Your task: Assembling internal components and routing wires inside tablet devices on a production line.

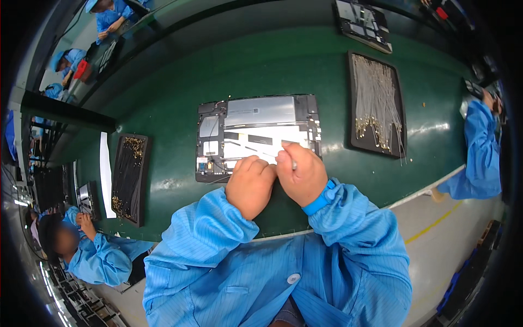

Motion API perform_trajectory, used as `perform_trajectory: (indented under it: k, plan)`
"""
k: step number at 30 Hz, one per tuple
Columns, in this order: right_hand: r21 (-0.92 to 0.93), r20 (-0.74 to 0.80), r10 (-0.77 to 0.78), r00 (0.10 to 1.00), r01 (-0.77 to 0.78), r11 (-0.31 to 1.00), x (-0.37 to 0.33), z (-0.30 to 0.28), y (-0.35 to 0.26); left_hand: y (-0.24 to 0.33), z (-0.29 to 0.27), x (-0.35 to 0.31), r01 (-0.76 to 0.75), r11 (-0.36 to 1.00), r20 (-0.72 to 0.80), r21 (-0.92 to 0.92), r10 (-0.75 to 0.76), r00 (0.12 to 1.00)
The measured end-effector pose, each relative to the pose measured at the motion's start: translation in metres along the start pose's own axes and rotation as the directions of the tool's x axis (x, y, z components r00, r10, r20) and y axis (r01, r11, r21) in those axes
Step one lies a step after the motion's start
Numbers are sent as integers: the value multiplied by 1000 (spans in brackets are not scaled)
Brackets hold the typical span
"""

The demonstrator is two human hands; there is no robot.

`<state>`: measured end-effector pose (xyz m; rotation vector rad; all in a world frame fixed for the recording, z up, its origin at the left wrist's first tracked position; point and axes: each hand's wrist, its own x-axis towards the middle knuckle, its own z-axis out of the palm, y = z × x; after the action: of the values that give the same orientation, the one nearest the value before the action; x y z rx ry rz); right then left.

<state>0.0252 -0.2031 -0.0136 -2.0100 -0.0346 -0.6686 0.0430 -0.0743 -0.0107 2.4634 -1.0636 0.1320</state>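
Note:
An opened tablet (259,111) lies on the green workbench in front of me, its silvery battery panels and circuit parts bared. Both my hands are at its near edge, close together. My left hand (250,184) is closed with the fingers curled down; whatever it pinches is hidden beneath them. Also closed is my right hand (303,173), the thumb pressed to the curled fingers over the tablet's lower part. A small pale end shows in that fist, too little to name. A thin grey cable (220,179) runs along the tablet's near edge, beside my left hand.
To the right, a black tray (377,150) holds many grey cables with gold ends. At left stand a tray (141,188) of black cables and a white strip (105,174). Another opened device (364,24) sits at the far right. Co-workers in blue sit on both sides.

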Motion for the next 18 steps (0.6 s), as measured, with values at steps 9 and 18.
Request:
perform_trajectory:
  k: [9,18]
  plan:
    - [256,90,357,930,-368,894,5,-1,6,1,8,-4,-11,1000,-98,14,12,995]
    - [400,-10,345,938,-313,861,-11,0,15,-1,10,-5,18,997,-178,-77,-32,984]
